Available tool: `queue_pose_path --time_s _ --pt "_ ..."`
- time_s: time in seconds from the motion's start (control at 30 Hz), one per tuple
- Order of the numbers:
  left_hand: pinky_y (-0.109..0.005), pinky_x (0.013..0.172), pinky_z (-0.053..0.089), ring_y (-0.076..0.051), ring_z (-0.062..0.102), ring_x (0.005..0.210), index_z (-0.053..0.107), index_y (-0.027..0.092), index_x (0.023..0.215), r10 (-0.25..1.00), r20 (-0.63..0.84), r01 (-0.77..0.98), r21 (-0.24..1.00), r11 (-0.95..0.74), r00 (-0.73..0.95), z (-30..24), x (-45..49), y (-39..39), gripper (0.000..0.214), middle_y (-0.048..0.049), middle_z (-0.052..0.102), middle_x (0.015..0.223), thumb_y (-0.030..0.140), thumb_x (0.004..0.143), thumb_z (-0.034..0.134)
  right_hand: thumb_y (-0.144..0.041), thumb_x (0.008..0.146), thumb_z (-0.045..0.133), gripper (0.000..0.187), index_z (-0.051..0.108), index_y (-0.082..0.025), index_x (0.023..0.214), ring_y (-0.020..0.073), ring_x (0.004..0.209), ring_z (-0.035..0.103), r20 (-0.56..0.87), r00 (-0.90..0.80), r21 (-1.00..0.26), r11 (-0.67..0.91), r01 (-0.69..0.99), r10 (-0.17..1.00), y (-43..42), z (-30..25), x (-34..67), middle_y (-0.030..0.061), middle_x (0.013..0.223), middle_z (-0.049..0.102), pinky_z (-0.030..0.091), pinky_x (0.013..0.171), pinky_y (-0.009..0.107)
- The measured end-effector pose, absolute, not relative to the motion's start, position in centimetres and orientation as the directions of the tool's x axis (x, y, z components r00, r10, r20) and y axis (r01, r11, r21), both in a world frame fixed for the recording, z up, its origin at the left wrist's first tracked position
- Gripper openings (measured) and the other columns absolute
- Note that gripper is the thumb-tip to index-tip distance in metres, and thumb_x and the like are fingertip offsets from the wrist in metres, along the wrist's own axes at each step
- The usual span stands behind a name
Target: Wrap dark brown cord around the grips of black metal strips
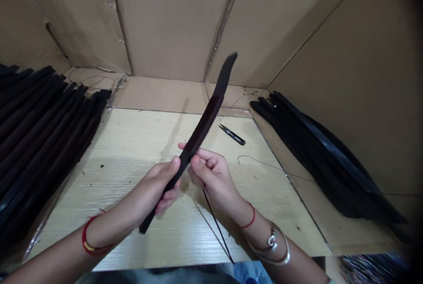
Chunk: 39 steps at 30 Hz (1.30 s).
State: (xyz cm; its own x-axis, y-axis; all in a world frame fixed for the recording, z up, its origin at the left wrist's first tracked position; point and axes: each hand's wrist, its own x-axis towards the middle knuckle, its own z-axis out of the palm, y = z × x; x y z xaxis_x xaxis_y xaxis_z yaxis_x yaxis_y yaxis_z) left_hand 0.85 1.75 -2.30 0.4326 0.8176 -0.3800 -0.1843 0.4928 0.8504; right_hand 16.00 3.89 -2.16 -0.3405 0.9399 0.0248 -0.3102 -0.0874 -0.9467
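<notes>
Forearms nearest my cam; I see L hand grip clamped round dk strip, R hand grip pinching it too, strip tilted above worktop, snips beyond.

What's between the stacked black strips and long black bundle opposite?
Head view: pale wooden board, black snips, dark thread, left hand and right hand holding a curved dark strip.

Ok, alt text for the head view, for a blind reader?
A left hand holds a long dark strip aslant above a pale tabletop, the right hand at its edge. Black snips lie beyond; dark pieces lie at both sides.
</notes>
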Motion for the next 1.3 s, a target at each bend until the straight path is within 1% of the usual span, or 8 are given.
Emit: queue_pose_path --time_s 0.1,0.23,0.37,0.5,0.7,0.9,1.1,1.3 --pt "-0.016 0.035 0.019 -0.004 0.022 0.036 0.043 0.019 0.074 0.77 -0.35 -0.202 0.831 0.518 0.534 -2.1 0.7 1.7 0.052 0.0086 0.032 0.048 0.07 0.086 0.043 -0.042 0.084 0.07 0.033 0.07 -0.014 0.101 0.004 0.042 0.014 -0.016 -0.326 -0.94 -0.125 -0.318 0.945 4.1 -2.3 16.2 -0.0099 0.048 0.024 0.01 0.039 0.021" --pt "-0.017 0.05 0.037 -0.007 0.045 0.05 0.049 0.017 0.079 0.936 -0.156 -0.049 0.982 0.181 0.316 -1.8 0.5 1.5 0.038 0.0036 0.049 0.056 0.053 0.09 0.053 -0.042 0.08 0.073 0.032 0.071 -0.015 0.096 0.0043 0.041 0.015 0.028 -0.275 -0.966 -0.045 -0.255 0.961 4.1 -2.1 16.3 -0.0086 0.048 0.029 0.01 0.039 0.022" --pt "-0.019 0.045 0.04 -0.01 0.05 0.044 0.055 0.016 0.088 0.838 -0.24 -0.275 0.87 0.41 0.49 -1.5 0.4 1.5 0.045 0.0006 0.055 0.055 0.056 0.096 0.035 -0.041 0.089 0.063 0.029 0.066 -0.014 0.08 0.0038 0.04 0.02 0.05 -0.374 -0.965 -0.052 -0.257 0.926 3.9 -1.6 16.2 -0.0059 0.05 0.04 0.012 0.038 0.021" --pt "-0.017 0.055 0.047 -0.009 0.058 0.056 0.058 0.014 0.09 0.857 -0.285 -0.32 0.84 0.439 0.43 -1.5 0.0 1.8 0.037 -0.0018 0.062 0.067 0.051 0.093 0.051 -0.038 0.089 0.063 0.033 0.057 -0.015 0.066 0.0037 0.04 0.027 0.121 -0.275 -0.979 0.069 -0.19 0.954 3.8 -1.6 16.0 -0.0031 0.053 0.05 0.018 0.038 0.02" --pt "-0.015 0.03 0.019 -0.004 0.02 0.031 0.05 0.017 0.075 0.597 -0.404 -0.302 0.59 0.749 0.693 -2.4 0.2 1.9 0.054 0.0096 0.027 0.041 0.069 0.087 0.041 -0.039 0.083 0.069 0.034 0.067 -0.014 0.106 0.0068 0.045 0.048 0.034 -0.426 -0.972 -0.069 -0.223 0.904 3.6 -1.9 15.8 -0.0024 0.06 0.057 0.037 0.045 0.019" --pt "-0.016 0.048 0.036 -0.007 0.046 0.053 0.051 0.02 0.098 0.919 -0.194 -0.026 0.976 0.216 0.343 -2.7 1.0 1.5 0.04 0.0035 0.051 0.067 0.057 0.085 0.06 -0.044 0.08 0.071 0.034 0.069 -0.013 0.096 0.008 0.047 0.046 0.08 -0.281 -0.98 0.023 -0.199 0.956 3.6 -1.9 15.7 -0.0027 0.057 0.053 0.035 0.041 0.02" --pt "-0.018 0.046 0.03 -0.006 0.036 0.049 0.051 0.017 0.088 0.706 -0.189 -0.236 0.857 0.458 0.683 -1.9 -0.2 1.6 0.045 0.0042 0.041 0.062 0.059 0.095 0.037 -0.037 0.087 0.065 0.023 0.067 -0.014 0.084 0.0064 0.042 0.041 0.13 -0.304 -0.978 0.072 -0.194 0.944 3.5 -1.6 15.9 -0.0026 0.054 0.053 0.03 0.038 0.019" --pt "-0.016 0.048 0.036 -0.007 0.048 0.05 0.054 0.016 0.085 0.915 -0.227 -0.198 0.932 0.304 0.334 -2.0 0.3 1.7 0.037 0.002 0.055 0.058 0.052 0.091 0.054 -0.036 0.086 0.066 0.023 0.068 -0.017 0.098 0.0112 0.049 0.057 0.113 -0.365 -0.961 0.009 -0.276 0.924 3.6 -2.2 15.5 -0.0006 0.062 0.062 0.046 0.048 0.024"
